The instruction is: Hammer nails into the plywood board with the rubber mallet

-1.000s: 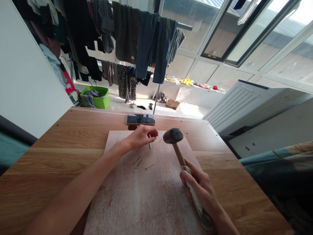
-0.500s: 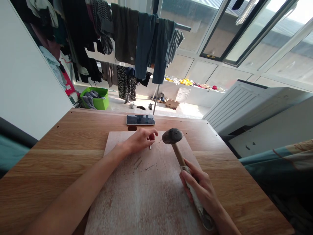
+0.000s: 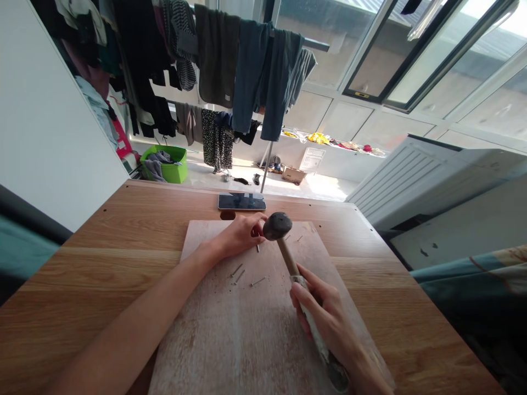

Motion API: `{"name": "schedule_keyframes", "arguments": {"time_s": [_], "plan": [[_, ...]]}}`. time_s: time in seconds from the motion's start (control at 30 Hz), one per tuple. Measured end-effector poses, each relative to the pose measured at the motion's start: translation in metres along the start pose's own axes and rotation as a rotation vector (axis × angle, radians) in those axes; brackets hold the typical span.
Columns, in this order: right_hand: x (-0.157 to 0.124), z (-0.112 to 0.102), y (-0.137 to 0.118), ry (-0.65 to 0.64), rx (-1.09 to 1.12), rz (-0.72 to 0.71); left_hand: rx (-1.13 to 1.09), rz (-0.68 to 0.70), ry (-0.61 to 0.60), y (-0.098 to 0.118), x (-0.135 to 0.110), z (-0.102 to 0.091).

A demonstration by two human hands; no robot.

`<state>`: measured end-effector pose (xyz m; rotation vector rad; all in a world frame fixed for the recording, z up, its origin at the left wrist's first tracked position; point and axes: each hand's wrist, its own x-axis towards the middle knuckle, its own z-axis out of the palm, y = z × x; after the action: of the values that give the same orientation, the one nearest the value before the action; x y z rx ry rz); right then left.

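My right hand [image 3: 319, 304] is wrapped round the handle of a rubber mallet [image 3: 277, 226]. The mallet has a dark rounded head and a wooden shaft with a worn whitish grip. Its head is raised beside the fingers of my left hand [image 3: 239, 235]. Those fingers are curled together over the far part of a worn wooden board [image 3: 214, 340]. A nail [image 3: 258, 248] shows just below them, its upper part hidden by the fingers. Several loose nails [image 3: 258, 282] lie nearer me on the board, and others lie to the right of the mallet head.
The board rests on a wooden table [image 3: 102, 263]. A phone [image 3: 242, 201] lies beyond the board, near the table's far edge. Past the table are a green basket [image 3: 175, 165] of clothes, hanging laundry [image 3: 251, 77] and a white ribbed panel [image 3: 407, 175] at the right.
The mallet has moved left, its head now close to my left fingers. The left thumb and forefinger have drawn closer together. The whole view has shifted slightly.
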<state>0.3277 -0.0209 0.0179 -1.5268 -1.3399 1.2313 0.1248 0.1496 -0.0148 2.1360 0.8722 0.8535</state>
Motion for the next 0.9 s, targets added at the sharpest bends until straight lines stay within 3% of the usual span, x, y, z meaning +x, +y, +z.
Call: {"name": "schedule_keyframes", "arguments": {"time_s": [0.3, 0.53, 0.73, 0.9], "plan": [[-0.001, 0.004, 0.004, 0.029, 0.046, -0.01, -0.01, 0.0, -0.012, 0.006, 0.0, -0.001], [-0.007, 0.004, 0.004, 0.065, 0.091, -0.039, 0.142, 0.041, -0.065, 0.011, -0.002, -0.005], [-0.008, 0.003, 0.003, 0.081, 0.136, -0.028, 0.513, -0.2, -0.199, 0.041, -0.009, -0.017], [-0.007, 0.004, 0.008, 0.071, 0.121, -0.055, 0.722, -0.285, -0.282, 0.065, -0.012, -0.023]]}}
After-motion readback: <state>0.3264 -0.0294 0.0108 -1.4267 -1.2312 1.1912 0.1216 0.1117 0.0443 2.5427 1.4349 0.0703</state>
